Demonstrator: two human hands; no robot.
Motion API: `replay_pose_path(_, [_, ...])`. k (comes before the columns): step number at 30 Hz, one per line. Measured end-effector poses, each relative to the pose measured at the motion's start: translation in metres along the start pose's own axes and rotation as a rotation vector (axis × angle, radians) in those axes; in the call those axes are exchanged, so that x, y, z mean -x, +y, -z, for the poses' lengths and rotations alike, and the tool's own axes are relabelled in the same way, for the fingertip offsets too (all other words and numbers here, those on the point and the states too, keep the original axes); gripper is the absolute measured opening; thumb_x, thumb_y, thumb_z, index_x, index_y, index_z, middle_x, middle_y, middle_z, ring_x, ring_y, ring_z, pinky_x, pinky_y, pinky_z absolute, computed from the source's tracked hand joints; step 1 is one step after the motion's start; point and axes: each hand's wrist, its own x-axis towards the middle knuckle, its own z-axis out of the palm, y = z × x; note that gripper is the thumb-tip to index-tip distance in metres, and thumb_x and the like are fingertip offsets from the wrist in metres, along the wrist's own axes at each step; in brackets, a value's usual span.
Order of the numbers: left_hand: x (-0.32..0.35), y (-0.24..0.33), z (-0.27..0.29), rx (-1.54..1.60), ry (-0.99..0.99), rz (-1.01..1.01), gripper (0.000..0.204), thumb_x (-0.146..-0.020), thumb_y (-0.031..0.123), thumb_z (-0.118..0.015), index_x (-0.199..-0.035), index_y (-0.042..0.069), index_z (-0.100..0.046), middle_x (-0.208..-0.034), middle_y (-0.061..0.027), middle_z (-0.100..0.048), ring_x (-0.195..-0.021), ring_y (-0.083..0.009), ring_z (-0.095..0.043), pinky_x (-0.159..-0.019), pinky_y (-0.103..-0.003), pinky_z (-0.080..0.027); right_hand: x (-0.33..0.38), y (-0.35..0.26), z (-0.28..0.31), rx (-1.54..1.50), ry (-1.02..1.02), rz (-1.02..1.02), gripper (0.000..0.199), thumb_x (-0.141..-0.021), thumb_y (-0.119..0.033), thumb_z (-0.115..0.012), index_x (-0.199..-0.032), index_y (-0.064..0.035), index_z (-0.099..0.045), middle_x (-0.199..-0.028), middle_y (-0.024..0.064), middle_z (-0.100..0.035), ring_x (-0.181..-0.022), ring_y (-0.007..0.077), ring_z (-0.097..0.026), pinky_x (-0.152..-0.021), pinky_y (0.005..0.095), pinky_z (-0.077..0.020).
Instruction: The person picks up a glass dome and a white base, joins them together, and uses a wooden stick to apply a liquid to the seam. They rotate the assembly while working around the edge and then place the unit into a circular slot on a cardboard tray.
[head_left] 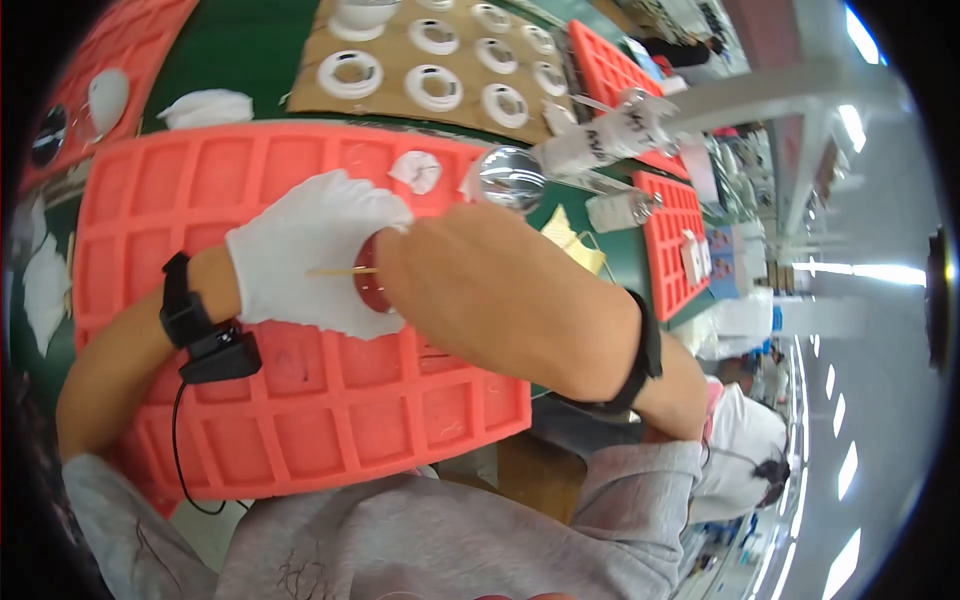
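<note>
Orange foam, moulded into a grid of square compartments, fills the middle of the view: the orange tray (pixel 330 420) lies on a green table top (pixel 240 60) with both hands over its centre. The left hand (pixel 310 250) wears a white glove, and its fingers curl around a small round dark red piece (pixel 372 288), holding it just above the tray's middle rows; only a sliver of the piece shows between the two hands. The right hand (pixel 500 300) is bare and lies across from the right, its fingertips pressed together on the end of a thin wooden stick (pixel 340 271) that runs level across the glove and meets the red piece. How the right fingers sit on the stick's hidden end cannot be told, since the back of the hand covers them. A black wrist strap (pixel 185 305) with a small box and cable sits on the left forearm, and a black band (pixel 645 350) circles the right wrist; both sleeves are grey.

Just beyond the hands, at the tray's far edge, lies a crumpled white scrap (pixel 418 170), and beside it a shiny clear round dome (pixel 510 178). Farther back a brown cardboard sheet (pixel 400 50) carries rows of white rings (pixel 350 72). To the right stand more orange trays (pixel 672 240), well apart from the hands, and a white cylinder (pixel 610 135) lies tilted between them
</note>
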Motion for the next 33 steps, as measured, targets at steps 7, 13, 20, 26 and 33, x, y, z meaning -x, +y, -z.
replay_pose_path(7, [-0.010, 0.012, 0.005, 0.072, -0.141, 0.134, 0.034, -0.066, 0.031, -0.079, -0.083, 0.005, -0.063, -0.078, -0.0146, -0.065, -0.075, -0.0367, -0.062, -0.069, -0.041, -0.051, -0.010, 0.023, 0.010, -0.233, -0.066, 0.011, 0.018, -0.083, -0.011, -0.065, -0.077, 0.0063, -0.067, -0.071, 0.0235, -0.063, -0.066, 0.0394, -0.064, -0.059, 0.0449, -0.0510])
replay_pose_path(13, [-0.009, 0.008, 0.006, 0.073, -0.155, 0.128, 0.031, -0.067, 0.030, -0.077, -0.081, 0.007, -0.063, -0.075, -0.0138, -0.066, -0.071, -0.0357, -0.063, -0.066, -0.040, -0.051, -0.020, 0.022, 0.011, -0.308, -0.202, -0.087, 0.022, -0.082, -0.014, -0.067, -0.084, 0.0078, -0.068, -0.071, 0.0255, -0.063, -0.066, 0.0420, -0.062, -0.061, 0.0466, -0.0511])
replay_pose_path(20, [-0.007, 0.008, 0.006, 0.019, -0.129, 0.084, 0.027, -0.068, 0.030, -0.075, -0.081, 0.009, -0.064, -0.076, -0.0121, -0.067, -0.071, -0.0342, -0.064, -0.067, -0.039, -0.052, -0.024, 0.025, 0.013, -0.346, -0.234, -0.115, 0.018, -0.079, -0.012, -0.068, -0.086, 0.0036, -0.071, -0.071, 0.0216, -0.065, -0.066, 0.0396, -0.063, -0.059, 0.0460, -0.0500])
replay_pose_path(26, [-0.006, 0.006, 0.005, 0.023, -0.166, 0.115, 0.027, -0.068, 0.031, -0.075, -0.081, 0.010, -0.065, -0.076, -0.0101, -0.068, -0.071, -0.0329, -0.065, -0.067, -0.040, -0.051, -0.023, 0.028, 0.000, -0.386, -0.142, -0.063, 0.016, -0.076, -0.013, -0.069, -0.083, 0.0021, -0.070, -0.067, 0.0178, -0.064, -0.064, 0.0379, -0.063, -0.058, 0.0440, -0.0492])
replay_pose_path(33, [-0.002, 0.003, 0.000, -0.067, -0.095, 0.085, 0.031, -0.067, 0.034, -0.076, -0.081, 0.009, -0.066, -0.077, -0.0120, -0.068, -0.072, -0.0335, -0.065, -0.067, -0.041, -0.052, -0.009, 0.023, -0.013, -0.366, 0.000, -0.063, 0.008, -0.072, -0.012, -0.068, -0.075, -0.0036, -0.068, -0.061, 0.0120, -0.061, -0.058, 0.0334, -0.062, -0.055, 0.0416, -0.0485])
